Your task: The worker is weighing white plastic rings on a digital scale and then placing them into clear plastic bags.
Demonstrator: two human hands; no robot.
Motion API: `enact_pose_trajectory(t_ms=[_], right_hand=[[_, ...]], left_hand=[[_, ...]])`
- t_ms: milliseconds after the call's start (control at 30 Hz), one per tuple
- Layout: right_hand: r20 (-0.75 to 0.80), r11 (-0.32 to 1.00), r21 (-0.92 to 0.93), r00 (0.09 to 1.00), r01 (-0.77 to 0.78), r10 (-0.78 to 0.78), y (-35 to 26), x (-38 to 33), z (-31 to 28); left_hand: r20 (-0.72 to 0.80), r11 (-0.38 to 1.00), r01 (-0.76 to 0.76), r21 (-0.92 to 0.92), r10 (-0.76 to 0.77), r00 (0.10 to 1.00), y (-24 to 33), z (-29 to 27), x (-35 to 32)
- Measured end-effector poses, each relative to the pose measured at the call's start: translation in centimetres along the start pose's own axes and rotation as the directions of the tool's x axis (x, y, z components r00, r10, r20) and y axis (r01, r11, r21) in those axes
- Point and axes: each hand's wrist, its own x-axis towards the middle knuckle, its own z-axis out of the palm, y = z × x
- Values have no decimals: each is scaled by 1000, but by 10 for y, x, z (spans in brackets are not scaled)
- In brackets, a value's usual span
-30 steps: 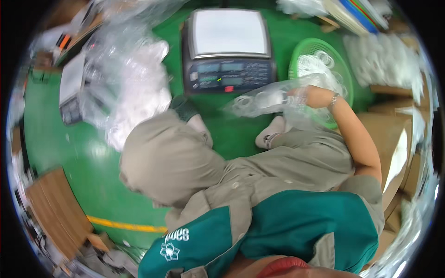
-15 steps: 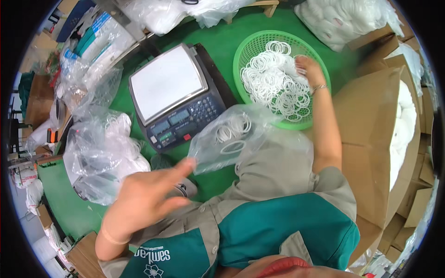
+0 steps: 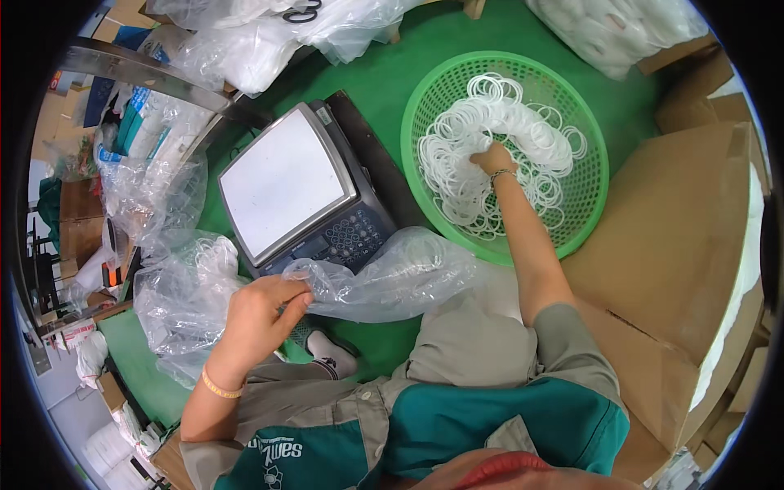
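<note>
Brown cardboard box [image 3: 661, 233], green floor [image 3: 371, 86]

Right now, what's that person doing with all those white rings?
A person sitting here has the right hand down among the white rings in a green basket. The left hand holds the edge of a clear plastic bag. The bag stretches across in front of a scale, toward the basket. I can't tell whether the right hand has picked any rings up.
</note>
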Motion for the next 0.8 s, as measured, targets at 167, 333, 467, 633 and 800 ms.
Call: enact_pose_trajectory(t_ms=[167, 333, 467, 633, 800], right_hand=[[-178, 931, 198, 945, 307, -274, 18, -24, -14], [-195, 926, -174, 910, 336, -367, 16, -51, -51], [232, 732, -423, 844, 535, -483, -8, -55, -12], [147, 782, -319, 843, 535, -517, -4, -49, 28], [-7, 936, -123, 942, 331, -334, 10, -50, 5]], left_hand=[[-142, 958, 117, -260, -158, 977, -4, 1, -8], [-131, 944, 92, -316, -139, 982, -6, -1, -19], [-56, 852, 160, -498, -216, 975, 6, -5, -19], [-130, 855, 63, -514, -150, 980, -1, -2, -15], [-274, 889, -30, -456, -109, 955, -3, 4, 6]])
